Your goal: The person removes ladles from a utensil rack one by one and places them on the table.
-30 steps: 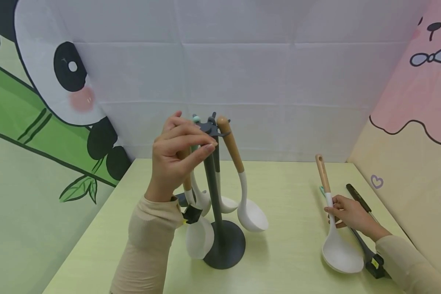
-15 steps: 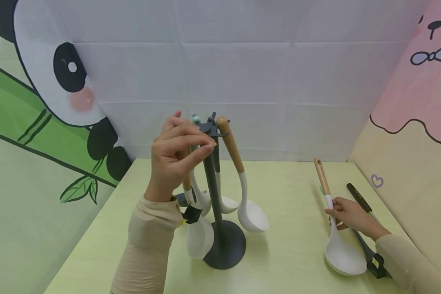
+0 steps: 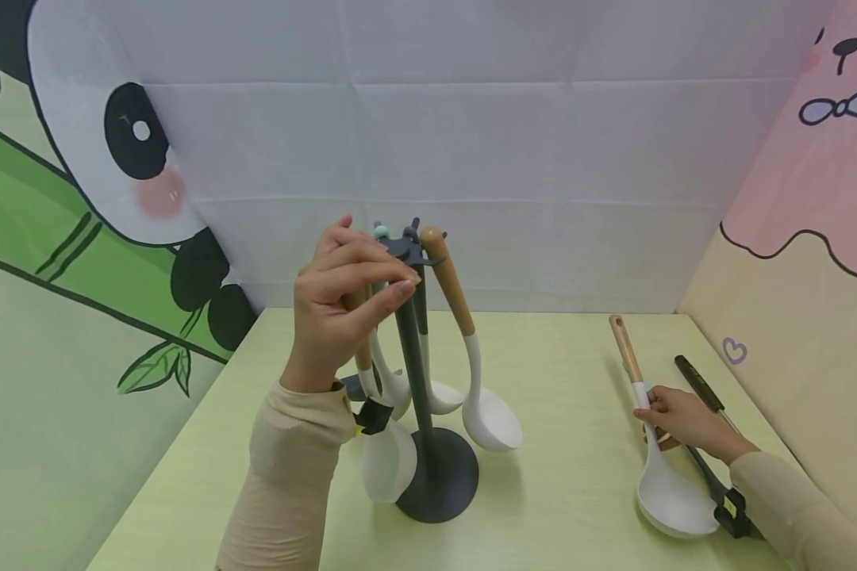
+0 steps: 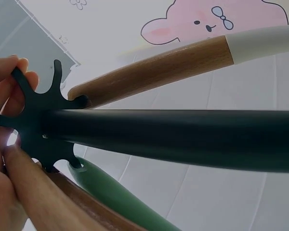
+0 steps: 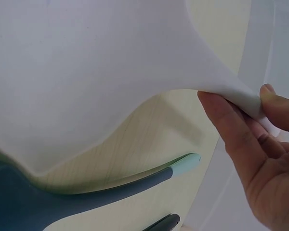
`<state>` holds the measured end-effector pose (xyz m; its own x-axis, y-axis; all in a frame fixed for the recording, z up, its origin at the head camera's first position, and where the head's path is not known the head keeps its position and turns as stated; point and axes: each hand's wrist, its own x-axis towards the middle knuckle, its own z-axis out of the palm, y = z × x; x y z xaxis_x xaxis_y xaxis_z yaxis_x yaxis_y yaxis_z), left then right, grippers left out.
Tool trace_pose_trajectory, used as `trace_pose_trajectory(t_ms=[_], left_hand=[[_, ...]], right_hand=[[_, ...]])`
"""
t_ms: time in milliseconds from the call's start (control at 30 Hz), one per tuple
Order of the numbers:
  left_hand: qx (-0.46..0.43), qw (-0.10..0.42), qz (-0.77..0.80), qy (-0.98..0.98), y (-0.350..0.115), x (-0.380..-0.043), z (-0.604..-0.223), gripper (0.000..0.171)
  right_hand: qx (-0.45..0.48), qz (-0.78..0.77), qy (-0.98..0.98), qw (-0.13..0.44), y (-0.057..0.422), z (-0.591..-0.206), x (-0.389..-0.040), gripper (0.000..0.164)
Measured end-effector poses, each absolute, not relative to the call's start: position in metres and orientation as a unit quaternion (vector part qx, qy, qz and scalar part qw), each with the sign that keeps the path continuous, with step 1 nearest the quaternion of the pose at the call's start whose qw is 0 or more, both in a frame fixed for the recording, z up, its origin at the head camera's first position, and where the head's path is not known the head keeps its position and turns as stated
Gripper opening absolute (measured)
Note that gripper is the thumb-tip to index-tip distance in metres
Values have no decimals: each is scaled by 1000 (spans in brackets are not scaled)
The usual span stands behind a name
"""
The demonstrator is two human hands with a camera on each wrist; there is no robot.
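Observation:
My left hand [image 3: 346,297] is at the top of a dark utensil stand [image 3: 417,381]. In the left wrist view its thumb and fingers pinch a prong of the stand's hooked head [image 4: 36,113]. A ladle [image 3: 489,416] with a wooden handle hangs on the stand's right side. Several other white-headed utensils hang around the pole, partly behind my left hand and wrist. Over at the right, my right hand [image 3: 685,420] grips a white spatula [image 3: 674,500] by its neck. Its wooden handle points away from me, and its broad head overlaps the table nearer me.
Beneath the spatula lies a dark grey utensil [image 5: 111,195] with a mint handle end. A black-handled tool [image 3: 698,382] lies beside my right hand. The pale yellow table [image 3: 564,492] meets a white cloth backdrop behind and a printed side wall at right.
My right hand shifts the spatula slightly toward me and right, its handle end sinking lower. The left hand and the stand keep their place.

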<state>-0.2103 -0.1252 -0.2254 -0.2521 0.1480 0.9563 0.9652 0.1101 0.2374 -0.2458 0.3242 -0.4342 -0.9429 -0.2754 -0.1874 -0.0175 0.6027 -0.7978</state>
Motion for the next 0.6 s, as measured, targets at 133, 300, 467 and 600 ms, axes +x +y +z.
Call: trace_pose_trajectory(t_ms=[133, 300, 467, 600], left_hand=[[-451, 413, -493, -618, -125, -210, -225, 39], [-452, 412, -494, -618, -125, -210, -225, 38], [-451, 414, -493, -617, -126, -210, -225, 38], [-453, 415, -494, -616, -125, -210, -225, 38]], right_hand=[[-86, -435, 884, 148, 325, -435, -247, 19], [-87, -431, 885, 154, 325, -436, -248, 18], [-91, -422, 888, 159, 325, -436, -251, 17], [-85, -416, 889, 168, 326, -437, -253, 18]])
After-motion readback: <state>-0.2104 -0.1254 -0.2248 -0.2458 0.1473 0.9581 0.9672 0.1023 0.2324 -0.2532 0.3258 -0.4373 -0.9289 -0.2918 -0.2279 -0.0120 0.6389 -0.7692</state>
